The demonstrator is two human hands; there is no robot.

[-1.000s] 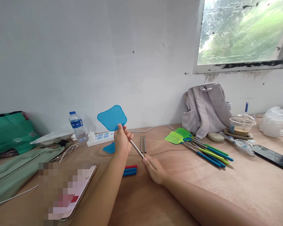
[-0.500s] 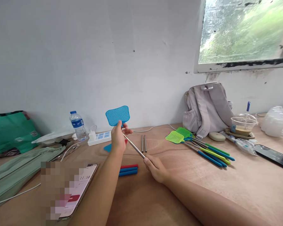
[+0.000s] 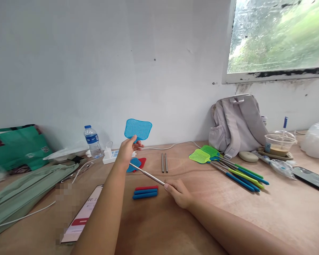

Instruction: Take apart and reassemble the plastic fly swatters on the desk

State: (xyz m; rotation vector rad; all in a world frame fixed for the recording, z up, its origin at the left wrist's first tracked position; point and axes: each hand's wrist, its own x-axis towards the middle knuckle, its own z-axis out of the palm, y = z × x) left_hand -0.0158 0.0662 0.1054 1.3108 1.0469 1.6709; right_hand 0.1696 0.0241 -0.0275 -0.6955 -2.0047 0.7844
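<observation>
My left hand is closed on the base of a blue perforated fly swatter head, holding it raised above the table. My right hand grips the near end of a thin metal rod, which slants up towards my left wrist. The rod's far end meets the edge of my left wrist in view, so I cannot tell whether it is apart from the head. Below lie blue and red handle grips. Two metal tubes lie side by side beyond them. Blue and red swatter heads lie behind my left hand.
Several fly swatters with green heads lie on the right, before a grey backpack. A drink cup and a black phone are further right. On the left are a water bottle, a power strip and a lit phone.
My left hand and the blue head stay raised, while the rod's far end has dropped lower and left relative to the head. The whole view has shifted slightly, with the table's things moving right.
</observation>
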